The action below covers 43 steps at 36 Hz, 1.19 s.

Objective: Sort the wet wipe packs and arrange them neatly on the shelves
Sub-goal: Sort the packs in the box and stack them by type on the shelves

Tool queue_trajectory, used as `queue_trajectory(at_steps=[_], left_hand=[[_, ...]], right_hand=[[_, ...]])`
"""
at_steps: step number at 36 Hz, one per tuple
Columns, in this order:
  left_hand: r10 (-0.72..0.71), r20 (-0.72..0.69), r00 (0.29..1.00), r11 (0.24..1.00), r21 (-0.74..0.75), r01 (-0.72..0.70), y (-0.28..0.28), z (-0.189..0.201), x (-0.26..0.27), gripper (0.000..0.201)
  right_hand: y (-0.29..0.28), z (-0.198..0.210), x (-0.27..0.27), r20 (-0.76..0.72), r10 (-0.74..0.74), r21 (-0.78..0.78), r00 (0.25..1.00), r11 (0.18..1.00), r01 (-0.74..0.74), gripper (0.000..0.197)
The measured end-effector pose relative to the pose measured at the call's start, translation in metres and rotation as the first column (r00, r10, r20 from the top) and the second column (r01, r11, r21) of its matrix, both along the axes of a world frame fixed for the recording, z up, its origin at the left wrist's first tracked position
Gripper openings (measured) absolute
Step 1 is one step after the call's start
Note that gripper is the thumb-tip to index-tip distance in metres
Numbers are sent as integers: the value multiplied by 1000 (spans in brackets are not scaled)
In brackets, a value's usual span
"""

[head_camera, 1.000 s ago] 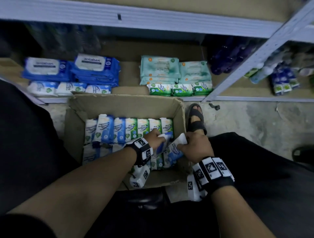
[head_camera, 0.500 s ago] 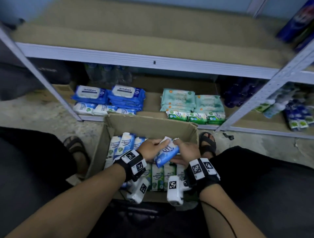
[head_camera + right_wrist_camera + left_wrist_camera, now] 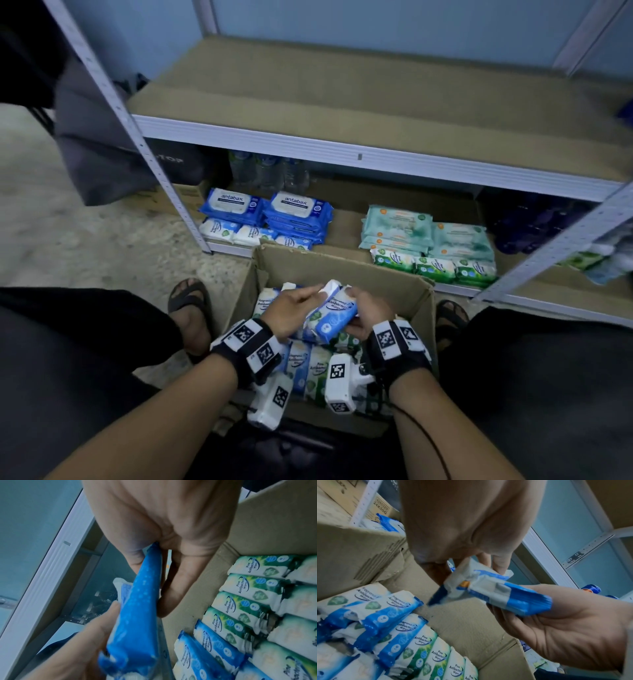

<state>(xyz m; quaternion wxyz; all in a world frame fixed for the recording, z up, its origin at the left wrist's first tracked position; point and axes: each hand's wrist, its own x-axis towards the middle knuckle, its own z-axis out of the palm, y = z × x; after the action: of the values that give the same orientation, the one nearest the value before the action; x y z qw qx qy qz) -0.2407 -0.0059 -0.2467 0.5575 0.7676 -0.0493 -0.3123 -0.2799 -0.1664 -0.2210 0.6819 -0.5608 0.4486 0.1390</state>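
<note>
Blue wipe pack (image 3: pixel 330 317) held up between both hands, just above the cardboard box (image 3: pixel 342 270). Left hand (image 3: pixel 291 311) pinching its far white end with fingertips; right hand (image 3: pixel 368 317) curled round its near blue end, thumb on top. Below the hands, rows of blue packs (image 3: pixel 385 609) and green packs (image 3: pixel 248 582) standing in the box. Beyond the hands, stacked packs (image 3: pixel 298 216) on the lower shelf (image 3: pixel 342 251).
</note>
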Motion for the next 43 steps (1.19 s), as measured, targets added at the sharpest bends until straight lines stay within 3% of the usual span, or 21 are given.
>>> queue_trajectory(at_steps=[4, 8, 15, 19, 23, 26, 29, 32, 38, 43], left_hand=[[73, 89, 993, 997, -43, -70, 7, -3, 0, 36], [85, 82, 993, 994, -77, -79, 15, -7, 2, 36], [32, 370, 929, 987, 134, -87, 16, -3, 2, 57], [-10, 412, 911, 982, 178, -70, 14, 0, 1, 75], [43, 272, 961, 982, 164, -91, 16, 5, 6, 78], [88, 136, 987, 963, 244, -119, 22, 13, 16, 65], [100, -26, 995, 947, 308, -88, 33, 12, 25, 54], [201, -259, 945, 974, 158, -164, 38, 10, 26, 42], [294, -527, 798, 947, 47, -318, 37, 11, 26, 36], [366, -508, 780, 890, -54, -452, 32, 14, 29, 16]], right_hand=[[10, -8, 10, 23, 32, 23, 999, 999, -32, 18], [19, -16, 15, 22, 4, 94, 1000, 996, -6, 20], [21, -21, 20, 88, 10, 240, 996, 970, -31, 40], [19, -20, 17, 128, 8, 250, 992, 967, -40, 38], [16, -25, 16, 121, -84, 226, 989, 973, 55, 32], [14, -25, 16, 106, -154, 242, 982, 962, 125, 22], [11, -23, 17, 120, -194, 276, 974, 949, 155, 24], [12, -20, 17, 132, -192, 302, 972, 942, 145, 26], [12, -20, 14, 169, -237, 357, 957, 919, 165, 41], [11, -18, 17, 189, -247, 346, 950, 922, 171, 35]])
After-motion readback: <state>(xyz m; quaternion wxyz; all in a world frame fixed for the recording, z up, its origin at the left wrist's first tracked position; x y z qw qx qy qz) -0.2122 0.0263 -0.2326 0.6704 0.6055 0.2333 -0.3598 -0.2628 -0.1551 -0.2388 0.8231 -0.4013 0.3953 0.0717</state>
